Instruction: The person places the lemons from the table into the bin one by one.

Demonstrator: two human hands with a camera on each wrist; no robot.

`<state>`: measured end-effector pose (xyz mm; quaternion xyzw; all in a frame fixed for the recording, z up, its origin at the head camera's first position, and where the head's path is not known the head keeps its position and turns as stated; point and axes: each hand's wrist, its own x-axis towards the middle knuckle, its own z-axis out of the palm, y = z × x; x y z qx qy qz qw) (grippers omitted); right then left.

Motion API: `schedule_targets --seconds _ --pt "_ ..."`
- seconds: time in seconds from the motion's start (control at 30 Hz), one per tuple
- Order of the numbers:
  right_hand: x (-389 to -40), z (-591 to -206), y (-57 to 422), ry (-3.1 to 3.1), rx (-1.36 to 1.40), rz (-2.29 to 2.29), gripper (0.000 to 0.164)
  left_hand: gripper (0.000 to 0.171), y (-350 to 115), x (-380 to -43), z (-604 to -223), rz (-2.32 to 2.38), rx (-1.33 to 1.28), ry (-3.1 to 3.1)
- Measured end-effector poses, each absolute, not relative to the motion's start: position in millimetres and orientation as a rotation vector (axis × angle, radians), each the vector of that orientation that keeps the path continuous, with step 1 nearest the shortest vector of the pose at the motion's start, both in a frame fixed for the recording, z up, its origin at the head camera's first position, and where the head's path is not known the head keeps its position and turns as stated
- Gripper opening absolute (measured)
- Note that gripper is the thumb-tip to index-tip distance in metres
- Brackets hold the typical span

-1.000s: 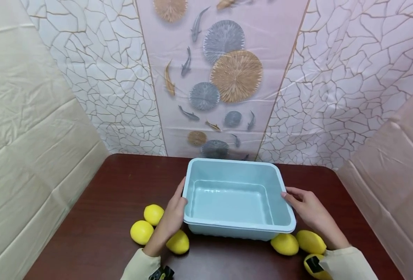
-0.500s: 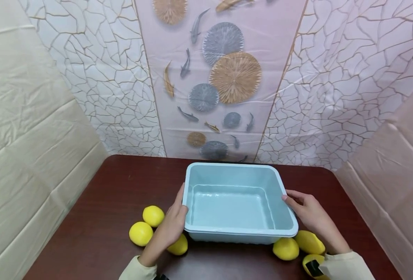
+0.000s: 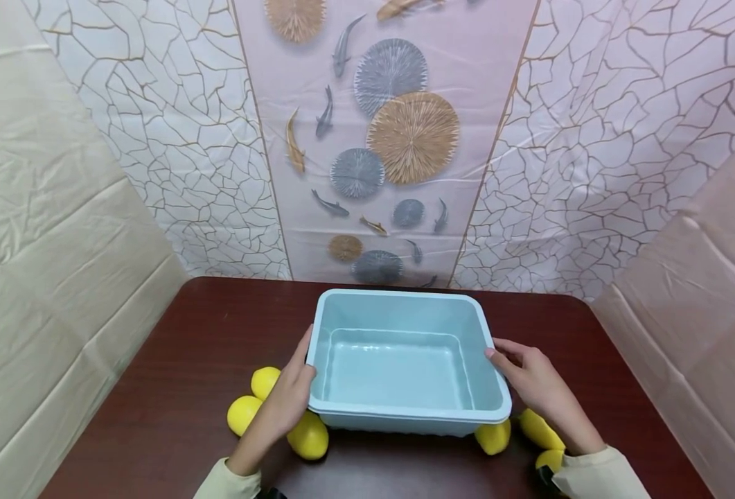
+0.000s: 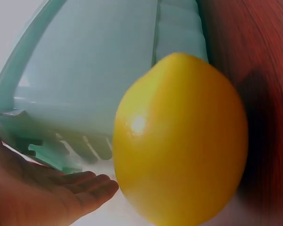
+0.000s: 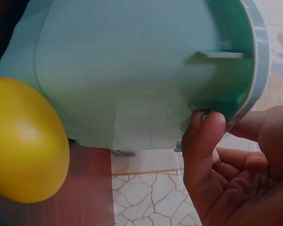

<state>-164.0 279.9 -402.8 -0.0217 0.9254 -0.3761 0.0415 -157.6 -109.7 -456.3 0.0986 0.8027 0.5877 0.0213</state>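
A light blue rectangular plastic basin (image 3: 398, 312) is held with its open side up, its inside bare. My left hand (image 3: 287, 395) grips its left edge, thumb at the rim and fingers along the outer side. Across from it, my right hand (image 3: 538, 374) pinches the right rim, thumb on top and fingers curled beneath, as the right wrist view shows. Yellow lemons lie by both hands. One lemon (image 3: 308, 436) sits beside my left wrist and looms large in the left wrist view. Another lemon (image 3: 493, 436) is partly hidden under the basin's front right corner.
Left of my left forearm are two more lemons, one behind (image 3: 266, 381) and one nearer (image 3: 242, 414). By my right wrist lie a lemon (image 3: 540, 430) and another, half-covered lemon (image 3: 549, 460). The dark red-brown table (image 3: 217, 333) meets a patterned cloth backdrop (image 3: 411, 138) behind.
The basin has shifted slightly toward me and to the left, both hands moving with it and keeping their hold on its sides. The head view has also drifted a little.
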Motion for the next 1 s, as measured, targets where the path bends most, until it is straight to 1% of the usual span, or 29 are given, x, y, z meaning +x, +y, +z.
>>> schedule_targets --seconds 0.4,0.7,1.0 --pt "-159 -406 271 2.685 -0.069 -1.336 0.060 0.073 -122 -159 -456 1.859 0.289 2.466" --pt "-145 -409 268 2.707 -0.022 -1.388 0.060 0.072 -124 -158 -457 1.858 0.296 2.466" --pt "-146 -422 260 2.816 0.034 -1.359 0.059 0.072 -124 -161 -461 1.889 0.339 2.460"
